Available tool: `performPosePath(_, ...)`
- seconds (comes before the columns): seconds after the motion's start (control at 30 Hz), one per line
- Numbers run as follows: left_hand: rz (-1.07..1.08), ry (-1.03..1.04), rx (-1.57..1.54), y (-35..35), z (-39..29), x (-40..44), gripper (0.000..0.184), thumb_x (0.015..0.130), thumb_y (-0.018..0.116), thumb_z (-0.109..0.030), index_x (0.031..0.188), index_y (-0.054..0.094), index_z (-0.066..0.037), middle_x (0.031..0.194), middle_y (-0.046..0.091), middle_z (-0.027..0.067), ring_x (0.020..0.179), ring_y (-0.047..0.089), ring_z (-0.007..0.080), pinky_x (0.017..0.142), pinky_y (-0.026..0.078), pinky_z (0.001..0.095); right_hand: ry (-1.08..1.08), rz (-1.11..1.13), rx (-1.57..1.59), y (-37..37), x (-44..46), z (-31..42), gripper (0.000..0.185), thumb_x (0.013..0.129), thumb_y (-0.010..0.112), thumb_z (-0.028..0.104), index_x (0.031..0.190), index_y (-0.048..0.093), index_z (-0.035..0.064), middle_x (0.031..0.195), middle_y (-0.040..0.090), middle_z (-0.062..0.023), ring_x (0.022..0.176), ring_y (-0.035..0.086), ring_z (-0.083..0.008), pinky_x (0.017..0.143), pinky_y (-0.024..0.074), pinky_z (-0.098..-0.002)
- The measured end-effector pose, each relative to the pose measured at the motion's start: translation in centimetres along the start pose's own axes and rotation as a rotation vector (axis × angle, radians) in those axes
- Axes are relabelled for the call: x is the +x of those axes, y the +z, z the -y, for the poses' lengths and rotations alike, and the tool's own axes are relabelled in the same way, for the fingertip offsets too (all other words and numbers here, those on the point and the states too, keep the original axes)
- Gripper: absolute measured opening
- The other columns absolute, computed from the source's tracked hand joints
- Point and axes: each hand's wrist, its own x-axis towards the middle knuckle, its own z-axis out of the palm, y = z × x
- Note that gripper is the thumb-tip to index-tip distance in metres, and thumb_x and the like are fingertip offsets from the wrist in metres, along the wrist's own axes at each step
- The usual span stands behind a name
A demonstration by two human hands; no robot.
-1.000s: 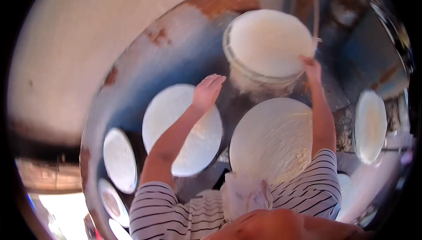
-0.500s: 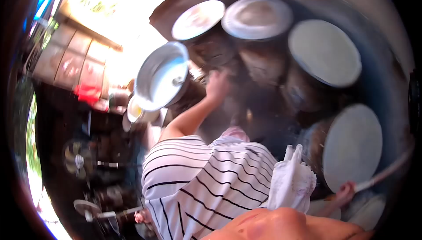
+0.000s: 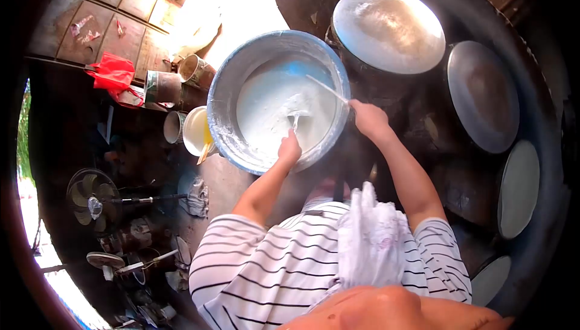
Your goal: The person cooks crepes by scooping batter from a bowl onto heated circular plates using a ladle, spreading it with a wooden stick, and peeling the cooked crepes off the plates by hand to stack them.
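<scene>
A large blue-rimmed bucket stands in front of me, holding a thick white liquid. My left hand reaches over its near side, closed on the handle of a utensil with a wide pale head. That head sits at the liquid's surface, and its exact shape is unclear. At the bucket's right rim, my right hand grips a thin pale stick. The stick's far end extends over the liquid; I cannot tell whether it touches.
Round flat pans curve along the right side, some with a pale surface. Left of the bucket are a white container, metal cans and a red bag. A fan stands lower left.
My view has turned, bringing the bucket to the middle. My right hand has come from the pans to the bucket with the stick. My left hand now holds the utensil in the bucket.
</scene>
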Motion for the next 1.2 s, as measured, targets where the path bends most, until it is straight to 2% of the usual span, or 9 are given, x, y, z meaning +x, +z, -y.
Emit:
performPosePath(0.07,-0.094,0.142,-0.145,1.0,3.6,2.9,0.054,0.086,0.039,-0.006,0.139,0.032,-0.006,0.086,0.062,0.0256,0.074,0.063,0.0392,0.065,0.050,0.0469,0.050,0.030,-0.162,-0.5,5.9,1.3,0.029,0.086,0.040,0.011,0.107,0.061,0.0122,0.095,0.066,-0.0167,0.092,0.062,-0.0355,0.077,0.0492,-0.0463)
performPosePath(0.13,0.038,-0.020,-0.623,-1.1,2.2,2.5,0.051,0.090,0.043,-0.010,0.141,0.034,-0.012,0.064,0.050,0.0076,0.046,0.048,0.0158,0.039,0.042,0.0317,0.088,0.235,-0.240,1.3,8.9,1.7,0.027,0.086,0.041,0.012,0.102,0.062,0.0087,0.096,0.066,-0.0165,0.093,0.063,-0.0353,0.077,0.0493,-0.0462)
performPosePath(0.4,0.207,0.060,-0.820,-4.3,-4.7,11.1,0.053,0.088,0.047,-0.009,0.140,0.036,-0.014,0.061,0.047,0.0038,0.040,0.044,0.0125,0.036,0.039,0.0298,0.170,0.316,-0.309,0.4,7.2,3.9,0.027,0.090,0.040,0.016,0.105,0.060,0.0060,0.089,0.066,-0.0197,0.086,0.064,-0.0364,0.073,0.0506,-0.0470)
performPosePath(0.57,-0.079,-0.043,-1.045,1.2,-5.6,12.4,0.040,0.091,0.044,-0.012,0.132,0.043,-0.013,0.058,0.045,0.0023,0.040,0.041,0.0120,0.035,0.037,0.0273,0.224,0.195,-0.181,0.8,6.9,3.1,0.028,0.090,0.039,0.014,0.112,0.055,0.0092,0.089,0.065,-0.0221,0.084,0.064,-0.0382,0.071,0.0504,-0.0485)
performPosePath(0.77,0.336,-0.473,-2.009,2.8,-10.7,10.8,0.032,0.090,0.040,-0.008,0.121,0.040,-0.014,0.059,0.032,-0.0005,0.042,0.032,0.0092,0.034,0.030,0.0227,0.186,0.200,0.169,5.5,3.6,1.3,0.030,0.088,0.043,0.009,0.115,0.055,0.0054,0.097,0.060,-0.0257,0.091,0.057,-0.0425,0.077,0.0456,-0.0489)
performPosePath(0.87,0.486,-0.406,-2.264,3.1,-10.3,11.4,0.010,0.090,0.039,-0.006,0.096,0.041,-0.014,0.059,0.031,-0.0034,0.043,0.030,0.0078,0.035,0.029,0.0213,-0.038,0.006,0.271,5.7,2.6,1.1,0.037,0.090,0.042,0.012,0.125,0.050,0.0074,0.083,0.064,-0.0217,0.072,0.064,-0.0358,0.063,0.0492,-0.0438)
performPosePath(0.97,0.759,-0.352,-2.512,0.6,-10.0,9.4,0.020,0.094,0.042,-0.014,0.074,0.038,-0.012,0.055,0.033,-0.0041,0.042,0.032,0.0065,0.035,0.031,0.0199,0.426,0.309,0.741,2.2,0.1,2.6,0.041,0.093,0.042,0.014,0.134,0.042,0.0096,0.064,0.056,-0.0101,0.044,0.052,-0.0194,0.041,0.0410,-0.0324)
performPosePath(1.07,1.085,-0.149,-2.684,-5.9,-9.8,4.4,0.035,0.096,0.044,-0.022,0.064,0.037,-0.011,0.052,0.033,-0.0029,0.039,0.033,0.0060,0.034,0.032,0.0203,0.385,0.317,1.138,1.1,-2.2,2.8,0.043,0.095,0.041,0.014,0.138,0.037,0.0122,0.057,0.044,-0.0010,0.038,0.035,-0.0063,0.034,0.0284,-0.0222)
performPosePath(1.2,1.366,0.298,-2.674,-15.9,-9.6,-1.9,0.038,0.098,0.040,-0.025,0.064,0.036,-0.011,0.050,0.032,-0.0028,0.036,0.031,0.0063,0.032,0.032,0.0201,0.190,0.352,1.512,-3.1,-4.1,6.7,0.044,0.097,0.041,0.014,0.140,0.034,0.0145,0.058,0.045,-0.0015,0.038,0.038,-0.0079,0.034,0.0298,-0.0215)
